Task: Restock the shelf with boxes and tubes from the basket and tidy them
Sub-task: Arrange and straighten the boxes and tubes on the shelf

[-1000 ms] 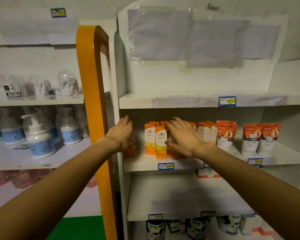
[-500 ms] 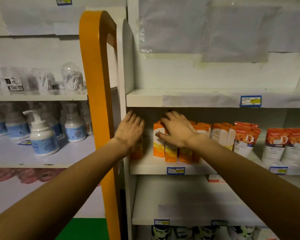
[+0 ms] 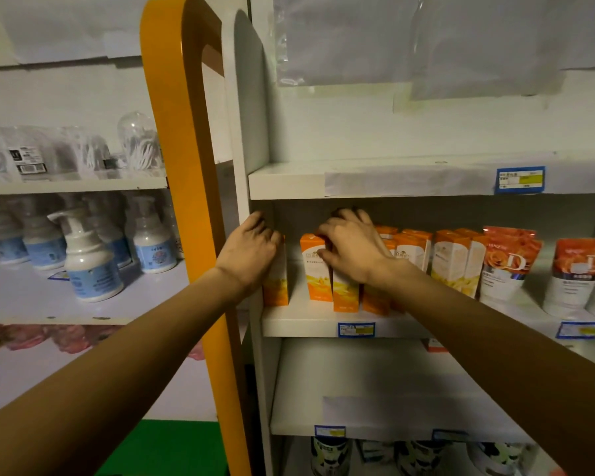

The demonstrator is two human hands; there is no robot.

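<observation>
Since a second ago: left hand (image 3: 251, 257) now gripping leftmost box (image 3: 278, 283); right hand (image 3: 352, 250) curled over box tops (image 3: 315, 266). Boxes upright on shelf (image 3: 303, 325), gap remaining. Tidying underway; basket unseen.

Quick count: two hands in the middle of the frame, left hand (image 3: 251, 255) and right hand (image 3: 352, 250). Roughly nine orange boxes (image 3: 316, 266) showing, some hidden behind the hands. Three orange-and-white tubes (image 3: 507, 266) at right. Around six pump bottles (image 3: 86, 259) at left.
</observation>
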